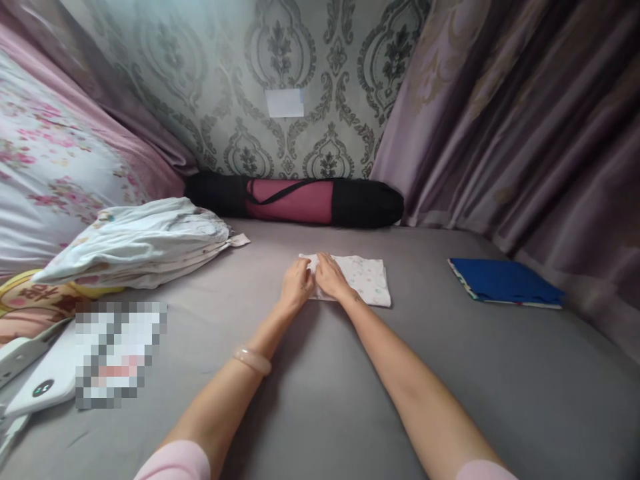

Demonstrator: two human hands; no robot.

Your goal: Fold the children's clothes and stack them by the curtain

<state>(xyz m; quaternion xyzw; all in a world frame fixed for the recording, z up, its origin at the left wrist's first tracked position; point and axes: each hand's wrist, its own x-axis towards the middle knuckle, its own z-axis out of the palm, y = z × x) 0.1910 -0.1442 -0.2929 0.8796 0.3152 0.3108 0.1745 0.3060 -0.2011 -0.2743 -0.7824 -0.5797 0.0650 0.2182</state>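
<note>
A folded white cloth [369, 279] with small coloured prints lies flat in the middle of the grey sheet. At its left end, my left hand [299, 283] has its fingers curled round the edge of the fabric. My right hand [330, 275] rests on top of the cloth close beside the left one, palm down with its fingers laid over the fabric. Both hands cover the cloth's left part. A pale bangle [253, 361] sits on my left forearm.
A folded blue cloth [505, 281] lies at the right. A black and maroon long bag [290, 200] lies along the patterned wall. To the left are a crumpled pale cloth [150, 243], a yellow printed item [30, 297] and a white power bank [55, 370].
</note>
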